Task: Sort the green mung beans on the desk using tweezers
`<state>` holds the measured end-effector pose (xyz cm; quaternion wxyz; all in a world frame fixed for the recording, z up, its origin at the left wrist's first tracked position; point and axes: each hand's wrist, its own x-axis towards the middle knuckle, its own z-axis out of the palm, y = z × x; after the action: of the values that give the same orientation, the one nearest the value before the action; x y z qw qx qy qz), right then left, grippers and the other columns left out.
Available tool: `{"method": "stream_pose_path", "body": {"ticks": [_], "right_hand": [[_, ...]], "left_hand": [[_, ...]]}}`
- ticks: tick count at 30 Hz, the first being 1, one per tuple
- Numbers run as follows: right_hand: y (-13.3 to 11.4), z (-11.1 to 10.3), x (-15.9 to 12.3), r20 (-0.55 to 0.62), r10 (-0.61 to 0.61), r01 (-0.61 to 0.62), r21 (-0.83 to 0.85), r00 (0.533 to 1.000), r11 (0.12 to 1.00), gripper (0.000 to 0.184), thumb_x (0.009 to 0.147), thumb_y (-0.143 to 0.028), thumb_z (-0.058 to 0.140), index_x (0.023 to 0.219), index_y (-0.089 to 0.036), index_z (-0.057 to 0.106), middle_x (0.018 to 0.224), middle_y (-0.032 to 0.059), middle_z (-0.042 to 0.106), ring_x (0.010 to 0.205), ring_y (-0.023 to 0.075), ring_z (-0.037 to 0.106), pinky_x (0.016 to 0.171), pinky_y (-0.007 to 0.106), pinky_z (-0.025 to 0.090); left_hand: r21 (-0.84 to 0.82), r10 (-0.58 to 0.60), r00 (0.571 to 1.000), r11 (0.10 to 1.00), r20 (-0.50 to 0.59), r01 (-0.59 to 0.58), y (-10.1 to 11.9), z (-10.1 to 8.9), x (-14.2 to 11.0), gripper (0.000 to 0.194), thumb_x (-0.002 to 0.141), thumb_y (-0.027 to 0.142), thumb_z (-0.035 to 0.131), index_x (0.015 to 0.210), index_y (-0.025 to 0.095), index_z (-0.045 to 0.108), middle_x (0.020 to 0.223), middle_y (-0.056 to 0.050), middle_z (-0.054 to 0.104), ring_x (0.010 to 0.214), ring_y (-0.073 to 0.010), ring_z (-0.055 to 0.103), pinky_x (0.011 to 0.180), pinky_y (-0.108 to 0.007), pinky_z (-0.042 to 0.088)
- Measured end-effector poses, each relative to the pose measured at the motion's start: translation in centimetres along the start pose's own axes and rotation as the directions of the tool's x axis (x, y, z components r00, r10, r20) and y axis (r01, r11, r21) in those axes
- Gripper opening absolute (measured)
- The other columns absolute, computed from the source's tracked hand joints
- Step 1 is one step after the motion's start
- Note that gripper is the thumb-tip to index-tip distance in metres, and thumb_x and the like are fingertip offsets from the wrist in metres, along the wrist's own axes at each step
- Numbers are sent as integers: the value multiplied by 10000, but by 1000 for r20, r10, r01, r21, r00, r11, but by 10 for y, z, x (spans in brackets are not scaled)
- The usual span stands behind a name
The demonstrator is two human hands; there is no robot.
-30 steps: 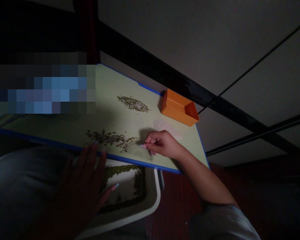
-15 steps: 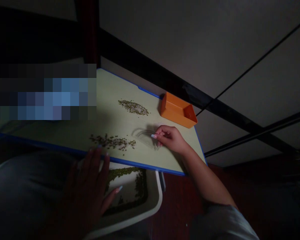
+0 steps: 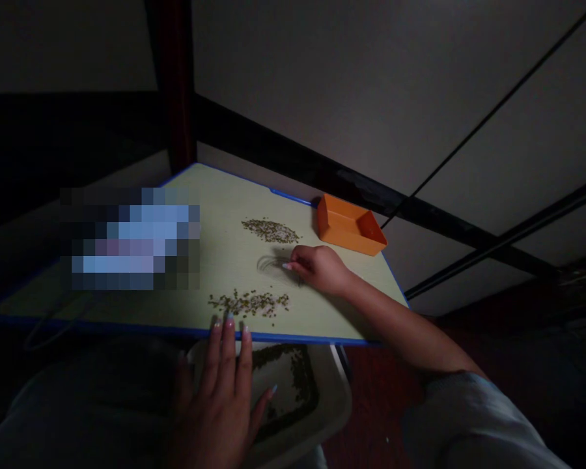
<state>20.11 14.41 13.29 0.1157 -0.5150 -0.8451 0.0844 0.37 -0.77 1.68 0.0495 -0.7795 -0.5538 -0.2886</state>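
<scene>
My right hand point(image 3: 320, 268) rests on a pale green table point(image 3: 215, 260) with a blue edge, fingers pinched on a clear, thin curved object point(image 3: 273, 266) that I cannot name. A pile of small green beans point(image 3: 249, 303) lies just in front of it, near the table's front edge. A second pile of beans point(image 3: 271, 230) lies beyond it. My left hand point(image 3: 222, 391) lies flat with fingers stretched, fingertips at the table's front edge, over a white tray point(image 3: 327, 404) holding more green beans point(image 3: 293, 381) on my lap.
An orange rectangular box point(image 3: 351, 225) stands at the table's far right corner. A blurred-out patch covers the table's left part. A dark red post point(image 3: 176, 85) rises behind the table. The room is dim, with a dark floor to the right.
My right hand has slid the clear object from the front edge toward the far bean pile. The view has shifted, so the table sits lower. My left hand stays at the table's edge.
</scene>
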Motion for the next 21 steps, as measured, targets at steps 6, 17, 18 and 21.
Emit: {"method": "stream_pose_path", "body": {"ticks": [6, 17, 18, 21], "right_hand": [[-15, 7, 37, 90, -191, 169, 212, 977, 963, 159, 876, -275, 590, 766, -160, 581, 632, -40, 532, 577, 80, 425, 581, 216, 266], [-4, 3, 19, 197, -308, 225, 355, 931, 907, 171, 905, -243, 561, 761, -153, 579, 668, -21, 571, 629, 97, 506, 627, 219, 354], [-1, 2, 15, 202, -296, 212, 355, 934, 911, 165, 904, -240, 563, 764, -155, 579, 673, -20, 572, 633, 98, 507, 628, 220, 355], [8, -2, 1, 203, -278, 194, 356, 939, 914, 156, 899, -228, 570, 759, -159, 579, 680, -16, 569, 649, 104, 514, 632, 225, 358]], "left_hand": [[-33, 11, 999, 999, 33, -10, -4, -1, -2, 775, 790, 369, 462, 1440, 125, 117, 1519, -224, 285, 1454, -325, 217, 1154, -667, 90], [23, 116, 993, 993, -14, -116, -13, 1, -3, 733, 809, 428, 424, 1424, 93, 206, 1549, -237, 184, 1489, -279, 57, 1160, -656, 84], [19, 121, 993, 992, -11, -121, -14, 1, -3, 726, 815, 434, 403, 1423, 88, 206, 1550, -240, 175, 1489, -285, 52, 1155, -666, 88], [13, 121, 993, 993, 4, -121, -14, 3, -4, 733, 816, 439, 376, 1427, 81, 188, 1552, -250, 142, 1482, -327, 56, 1128, -712, 121]]}}
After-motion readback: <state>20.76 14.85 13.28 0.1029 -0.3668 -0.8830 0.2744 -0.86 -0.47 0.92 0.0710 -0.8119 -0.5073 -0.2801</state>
